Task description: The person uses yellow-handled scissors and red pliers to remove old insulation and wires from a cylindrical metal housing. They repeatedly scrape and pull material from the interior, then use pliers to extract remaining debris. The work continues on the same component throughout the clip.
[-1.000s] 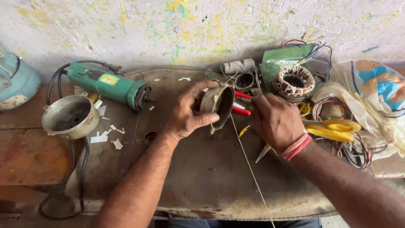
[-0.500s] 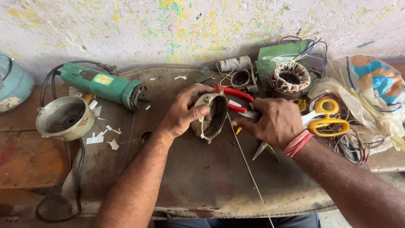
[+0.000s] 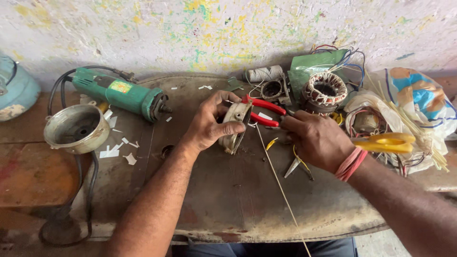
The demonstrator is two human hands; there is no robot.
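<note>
My left hand [image 3: 209, 123] grips a round metal motor housing [image 3: 234, 124], held on edge on the dark worn bench [image 3: 223, 209]. My right hand [image 3: 315, 139] rests just to its right, fingers curled by the red-handled pliers [image 3: 263, 110] that lie behind the housing; whether it grasps anything is hidden. A thin pale stick [image 3: 281, 188] runs from the housing toward the bench's front edge. Small pointed tools [image 3: 296, 164] lie under my right hand.
A green angle grinder [image 3: 121, 94] and a metal bowl-shaped cover [image 3: 76, 127] sit at the left. A wound stator [image 3: 325, 89], a thread spool [image 3: 263, 74], yellow scissors [image 3: 384, 142] and plastic bags [image 3: 419, 102] crowd the right. White paper scraps [image 3: 114, 150] lie near the cover.
The housing has tipped more on edge and shifted slightly left. My right hand has dropped away from the pliers' handles toward the bench. The view has moved a little.
</note>
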